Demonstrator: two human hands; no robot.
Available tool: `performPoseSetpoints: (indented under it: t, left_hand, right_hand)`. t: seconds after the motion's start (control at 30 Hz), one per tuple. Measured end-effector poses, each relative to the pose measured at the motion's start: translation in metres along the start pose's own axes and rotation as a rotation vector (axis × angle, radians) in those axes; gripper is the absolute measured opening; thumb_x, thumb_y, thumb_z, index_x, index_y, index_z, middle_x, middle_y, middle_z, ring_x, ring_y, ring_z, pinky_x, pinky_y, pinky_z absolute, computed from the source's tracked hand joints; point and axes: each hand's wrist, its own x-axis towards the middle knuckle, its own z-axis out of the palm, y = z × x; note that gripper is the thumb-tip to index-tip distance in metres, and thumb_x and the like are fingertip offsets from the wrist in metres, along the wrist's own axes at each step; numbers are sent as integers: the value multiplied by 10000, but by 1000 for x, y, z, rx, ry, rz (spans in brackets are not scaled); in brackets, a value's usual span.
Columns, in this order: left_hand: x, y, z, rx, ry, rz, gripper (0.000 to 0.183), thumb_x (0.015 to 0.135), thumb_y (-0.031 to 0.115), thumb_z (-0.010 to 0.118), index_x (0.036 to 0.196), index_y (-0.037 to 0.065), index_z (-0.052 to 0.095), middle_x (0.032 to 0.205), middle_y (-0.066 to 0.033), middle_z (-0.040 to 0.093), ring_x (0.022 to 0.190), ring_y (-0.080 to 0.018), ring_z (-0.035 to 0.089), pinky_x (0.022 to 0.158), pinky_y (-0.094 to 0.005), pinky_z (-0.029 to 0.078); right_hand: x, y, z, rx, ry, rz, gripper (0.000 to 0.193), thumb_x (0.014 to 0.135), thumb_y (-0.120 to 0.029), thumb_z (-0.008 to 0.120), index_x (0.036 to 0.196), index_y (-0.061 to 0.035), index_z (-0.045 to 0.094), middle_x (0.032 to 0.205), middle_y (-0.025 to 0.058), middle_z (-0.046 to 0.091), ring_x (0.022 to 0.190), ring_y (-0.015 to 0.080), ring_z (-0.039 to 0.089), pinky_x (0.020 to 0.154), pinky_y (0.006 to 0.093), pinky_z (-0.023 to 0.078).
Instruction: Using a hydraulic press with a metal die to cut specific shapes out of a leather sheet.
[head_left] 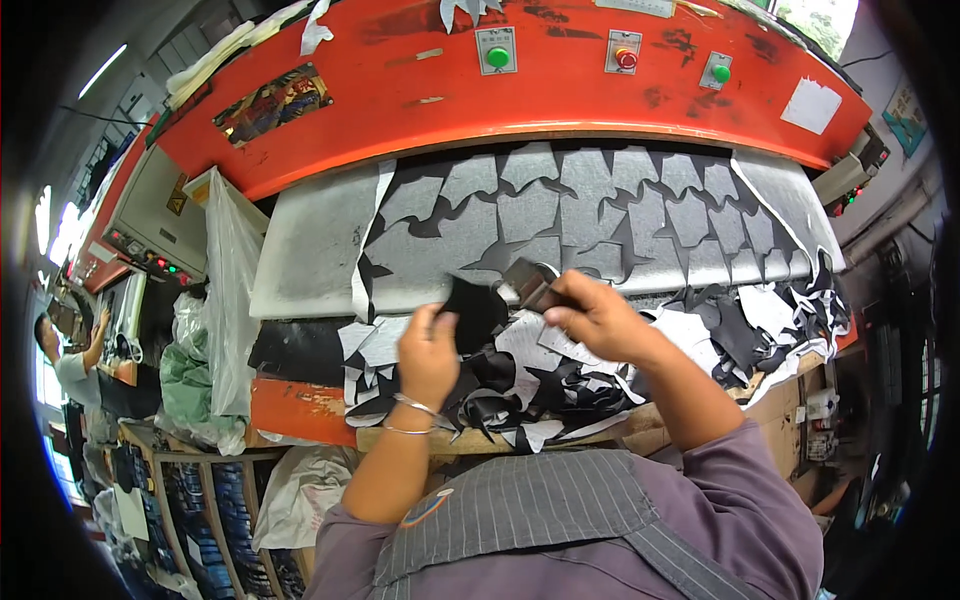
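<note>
Left hand point(429, 348), fingers pinching curved black sheet point(474, 314) at its two o'clock; right hand point(606, 320), fingers gripping boxy block point(527, 284) at ten.

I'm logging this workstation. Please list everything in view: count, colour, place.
Beam: one, red, top
Buttons: three, green and red, beam
Pad: one, grey, below beam
Openwork sheet: one, black, on pad
Scraps: many, black and white, below pad
Cut piece: one, black, centre
Blocky item: one, dark, centre
Plastic sheet: one, clear, left
Sack: one, white, lower left
Co-worker: one, light top, far left
Apron: one, striped grey, bottom
Left hand: one, bare, holding cut piece
Right hand: one, bare, holding blocky item
</note>
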Motion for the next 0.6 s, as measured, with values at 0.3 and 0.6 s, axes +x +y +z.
performPoseSetpoints:
  t: [0.3, 0.6]
  left_hand:
    - [9, -125, -83, 718, -139, -327, 445, 844, 273, 633, 1118, -75, 588, 1125, -276, 604, 1072, -429, 554, 926, -435, 435]
    - [18, -116, -80, 718, -271, -408, 457, 728, 306, 765, 1036, 9, 604, 1055, -256, 566, 980, -426, 540, 890, -457, 433]
  right_hand:
    - [20, 134, -120, -1070, 319, 70, 192, 833, -209, 627, 1003, -135, 580, 913, 131, 608, 849, 328, 599, 763, 436, 409]
    - [-23, 82, -47, -758, 142, 671, 706, 804, -670, 528, 995, 0, 644, 962, 211, 669, 921, 356, 649, 854, 421, 483]
